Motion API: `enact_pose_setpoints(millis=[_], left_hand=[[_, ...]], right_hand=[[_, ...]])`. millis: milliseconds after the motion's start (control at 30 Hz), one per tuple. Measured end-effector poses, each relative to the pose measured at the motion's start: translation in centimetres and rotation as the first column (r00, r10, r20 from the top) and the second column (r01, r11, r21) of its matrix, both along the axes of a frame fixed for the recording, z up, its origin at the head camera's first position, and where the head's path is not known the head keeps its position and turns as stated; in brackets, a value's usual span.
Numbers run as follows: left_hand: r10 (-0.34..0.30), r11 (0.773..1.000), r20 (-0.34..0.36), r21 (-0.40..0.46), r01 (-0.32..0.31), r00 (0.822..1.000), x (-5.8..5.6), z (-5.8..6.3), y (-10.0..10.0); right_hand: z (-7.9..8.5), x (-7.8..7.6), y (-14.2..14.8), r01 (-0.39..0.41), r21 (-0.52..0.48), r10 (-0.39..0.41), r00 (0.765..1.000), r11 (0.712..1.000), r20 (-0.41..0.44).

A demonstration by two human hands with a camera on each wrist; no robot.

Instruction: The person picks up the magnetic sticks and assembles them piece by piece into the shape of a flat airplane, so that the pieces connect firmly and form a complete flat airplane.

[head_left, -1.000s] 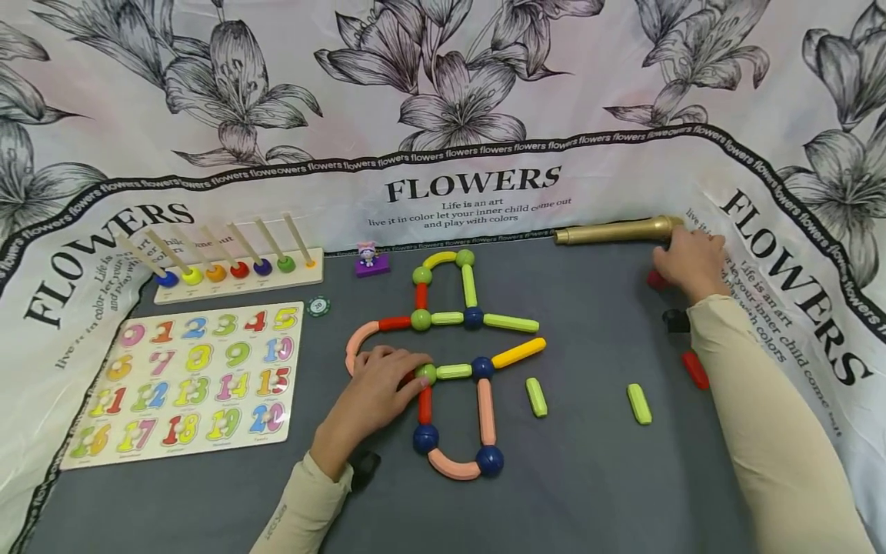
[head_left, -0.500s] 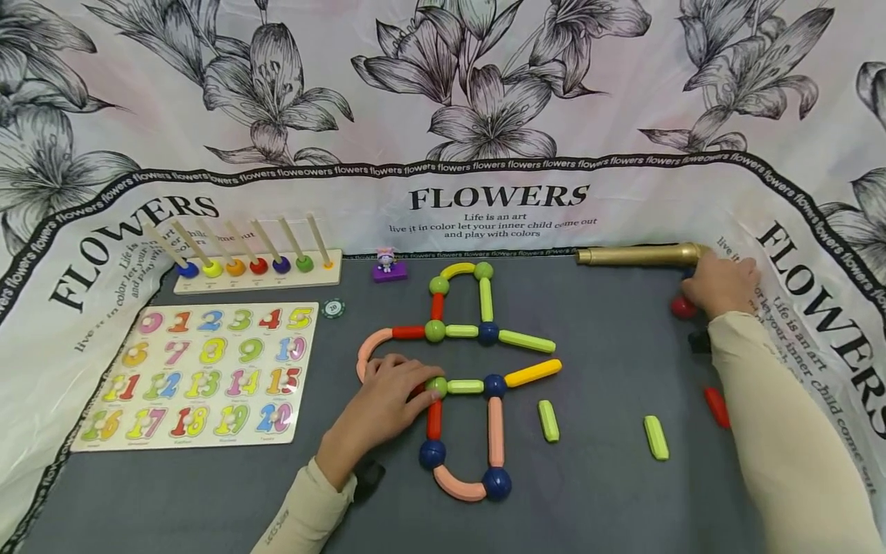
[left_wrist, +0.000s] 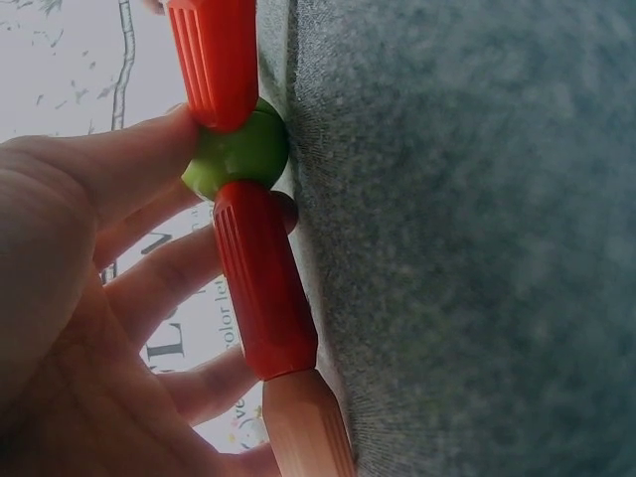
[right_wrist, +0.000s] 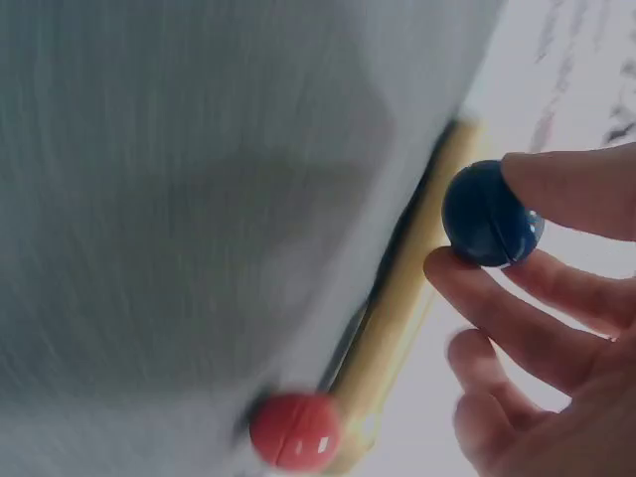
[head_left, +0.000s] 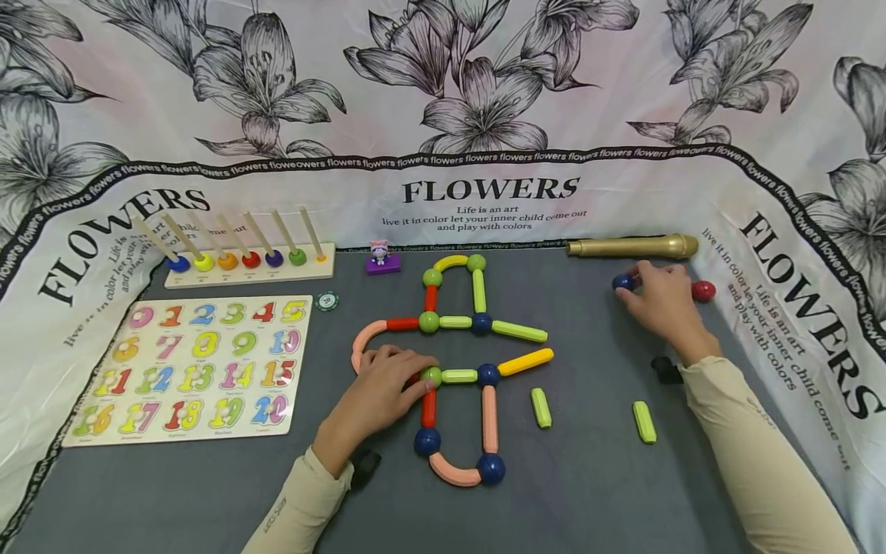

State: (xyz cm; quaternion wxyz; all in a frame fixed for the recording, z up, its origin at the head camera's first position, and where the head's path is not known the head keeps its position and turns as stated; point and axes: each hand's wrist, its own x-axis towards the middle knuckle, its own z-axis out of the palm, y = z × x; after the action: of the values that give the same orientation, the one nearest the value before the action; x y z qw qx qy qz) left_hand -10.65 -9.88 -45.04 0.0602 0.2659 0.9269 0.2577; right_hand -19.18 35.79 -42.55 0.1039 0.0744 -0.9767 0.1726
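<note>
My left hand [head_left: 377, 388] grips the magnetic-stick figure at a green ball [left_wrist: 238, 154], thumb on one side and fingers behind the adjoining red stick [left_wrist: 266, 288]. A peach curved stick [left_wrist: 306, 422] follows that one. The flat figure has an upper loop with a yellow curved stick [head_left: 453, 261] and a lower loop with a peach curved stick [head_left: 453, 470]. On the right, a blue ball [right_wrist: 487, 214] is pinched between the thumb and fingers of my right hand [head_left: 666, 308]. Beside that hand a red ball [head_left: 703, 291] lies on the table.
A gold microphone [head_left: 633, 247] lies at the back edge. Two loose green sticks [head_left: 541, 408] lie right of the figure. At left are a number board [head_left: 187, 369], a peg stacker [head_left: 249, 278], a poker chip [head_left: 328, 301] and a small figurine [head_left: 379, 254] on a purple base.
My right hand has come away from the microphone's end and moved left, carrying the blue ball. The left hand keeps its place on the figure. The head view has shifted slightly.
</note>
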Motion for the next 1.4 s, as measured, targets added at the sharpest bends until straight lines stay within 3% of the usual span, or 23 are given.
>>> enact_pose_setpoints(millis=[200,433,767,1067,1233,1400], left_hand=[[-0.011,1.0,0.004,0.015,0.011,1.0,0.0,-0.2,0.3],[0.004,1.0,0.018,0.019,-0.004,1.0,0.0,-0.1,0.3],[0.003,1.0,0.016,0.01,-0.003,1.0,0.0,0.0,0.6],[0.002,1.0,0.013,0.0,-0.002,1.0,-0.1,-0.1,0.5],[0.008,1.0,0.016,-0.005,-0.008,1.0,0.0,0.0,0.6],[0.013,1.0,0.018,-0.015,-0.013,1.0,0.0,0.0,0.7]], right_hand=[[0.3,4.3,-3.4,-0.03,-0.2,0.067,0.981,0.979,0.181],[-0.7,7.0,-7.2,-0.101,-0.231,0.162,0.951,0.968,0.263],[-1.3,7.5,-8.1,-0.119,-0.254,0.186,0.947,0.96,0.26],[-1.5,6.5,-8.0,-0.17,-0.249,0.237,0.933,0.953,0.269],[-1.4,6.0,-8.2,-0.206,-0.258,0.282,0.908,0.944,0.308],[-0.9,5.5,-8.5,-0.218,-0.256,0.307,0.869,0.942,0.388]])
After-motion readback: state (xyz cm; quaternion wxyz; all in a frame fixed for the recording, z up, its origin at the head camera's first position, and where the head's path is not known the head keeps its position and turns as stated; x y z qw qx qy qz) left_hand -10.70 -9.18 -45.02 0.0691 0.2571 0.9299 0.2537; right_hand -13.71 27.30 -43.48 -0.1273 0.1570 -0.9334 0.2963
